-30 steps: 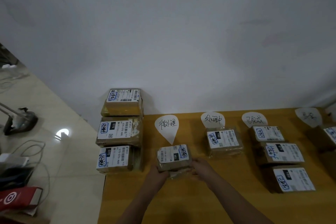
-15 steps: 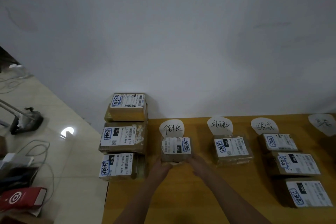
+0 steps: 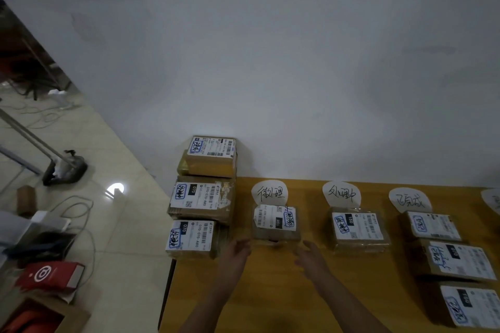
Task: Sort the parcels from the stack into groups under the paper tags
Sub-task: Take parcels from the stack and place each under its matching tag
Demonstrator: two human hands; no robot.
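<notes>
Brown cardboard parcels (image 3: 276, 224) bear glossy tape and paper labels on a smooth wooden table (image 3: 270, 292).

Looks like a makeshift parcel-sorting room: labelled parcels (image 3: 205, 197) on a yellow table (image 3: 270, 292), cables (image 3: 73, 205) across tiled floor (image 3: 121, 251).

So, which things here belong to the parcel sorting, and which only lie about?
Belonging to the job:
- stack of parcels at the table's left end
- paper tags
- parcel just placed under the first tag
- sorted parcels further right
- left hand and right hand, both open

Just lying about:
- red packet on the floor
- cables
- black stand base
</notes>
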